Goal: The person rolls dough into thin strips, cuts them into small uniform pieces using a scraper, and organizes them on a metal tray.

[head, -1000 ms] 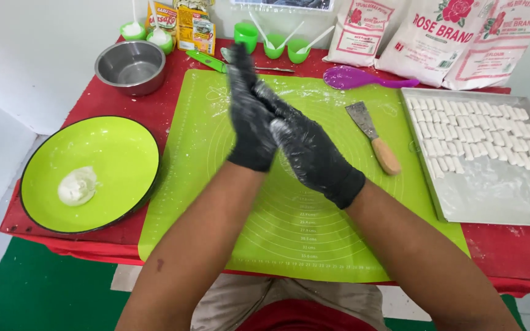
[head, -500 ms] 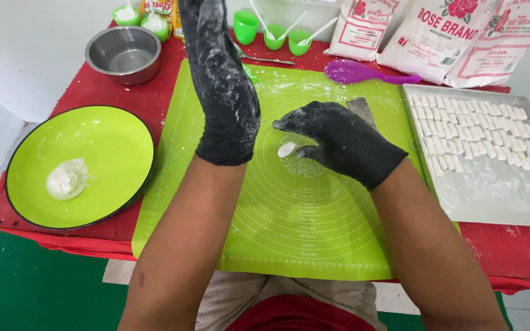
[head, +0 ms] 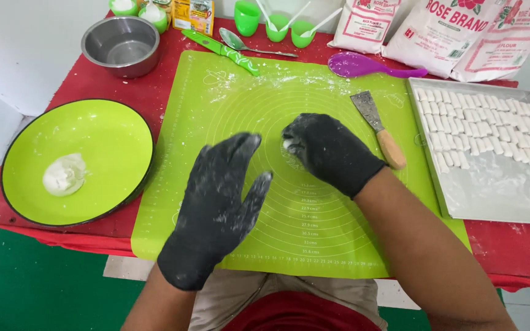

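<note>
Both my hands wear black gloves dusted with flour. My right hand (head: pixel 329 150) rests on the green silicone mat (head: pixel 314 233) near its middle, fingers curled around a small white piece of dough (head: pixel 288 145) that peeks out at the fingertips. My left hand (head: pixel 222 199) hovers flat and open over the mat's left part, fingers spread, holding nothing. A scraper with a wooden handle (head: pixel 380 130) lies just right of my right hand.
A green plate (head: pixel 102 156) with a white dough lump (head: pixel 64 175) sits at left. A metal tray (head: pixel 498 196) with several cut dough pieces stands at right. At the back stand a steel bowl (head: pixel 120 45), purple spoon (head: pixel 369 65), green cups, a knife and flour bags.
My hands were pressed together, rolling, then parted. My left hand came down from upright to flat over the mat; my right hand lowered the dough onto the mat.
</note>
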